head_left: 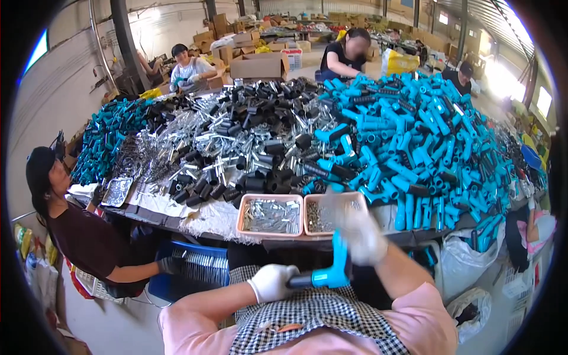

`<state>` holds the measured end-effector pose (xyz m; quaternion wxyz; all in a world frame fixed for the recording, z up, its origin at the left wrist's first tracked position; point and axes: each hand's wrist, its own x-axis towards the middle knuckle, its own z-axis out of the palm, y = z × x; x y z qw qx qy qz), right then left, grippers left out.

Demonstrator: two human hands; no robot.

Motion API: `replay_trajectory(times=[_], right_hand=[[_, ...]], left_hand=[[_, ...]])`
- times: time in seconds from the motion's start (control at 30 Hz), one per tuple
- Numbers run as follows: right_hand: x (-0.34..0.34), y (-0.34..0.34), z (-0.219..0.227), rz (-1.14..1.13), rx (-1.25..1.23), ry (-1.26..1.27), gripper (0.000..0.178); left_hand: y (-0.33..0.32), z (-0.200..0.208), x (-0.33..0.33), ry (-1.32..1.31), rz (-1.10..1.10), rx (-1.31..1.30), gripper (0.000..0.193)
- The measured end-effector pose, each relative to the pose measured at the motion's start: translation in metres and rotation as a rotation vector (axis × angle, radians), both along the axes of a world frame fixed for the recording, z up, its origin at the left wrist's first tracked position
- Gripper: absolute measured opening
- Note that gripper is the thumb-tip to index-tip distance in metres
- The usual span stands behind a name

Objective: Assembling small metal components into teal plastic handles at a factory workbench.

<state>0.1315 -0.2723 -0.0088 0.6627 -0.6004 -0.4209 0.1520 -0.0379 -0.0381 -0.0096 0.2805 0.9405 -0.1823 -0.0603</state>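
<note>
The blue pistol-shaped piece (332, 276) is held up in front of the person's checked apron (307, 313), on the near side of the desk (145, 215). It looks like moulded plastic: probably light, stiff and not very fragile, though its smooth blue surface may slide a little under a fabric glove. The black end (300, 281), which looks like a sleeve or handle, seems the surest place to take hold; the bend of the blue body could give a second hold.

The piece points right from the left hand (272, 283), whose white-gloved grip is closed around the black end. The blue body lies just right of that grip, and its other arm rises toward the far side, next to the right hand (364, 239). That hand is blurred, so I cannot tell whether its grip is clasping the piece or loose.

Beyond, at the near edge of the desk, two pink trays (269, 234) stand side by side; the left one holds flat metal strips (272, 216), the right one small metal parts. Farther right is a large heap of blue pieces (414, 142); far and left of it lie black sleeves (260, 160) and metal parts.
</note>
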Motion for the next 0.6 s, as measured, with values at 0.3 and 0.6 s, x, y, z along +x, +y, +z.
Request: replay_trajectory(times=[0.3, 0.6], right_hand=[[-0.029, 0.024, 0.087, -0.315, -0.329, -1.367, 0.058], [-0.033, 0.01, 0.012, 0.202, -0.706, -0.554, 0.075]], left_hand=[[-0.005, 0.01, 0.019, 0.387, -0.014, -0.034, 0.032], [0.024, 0.013, 0.038, 0.388, -0.049, 0.116, 0.029]])
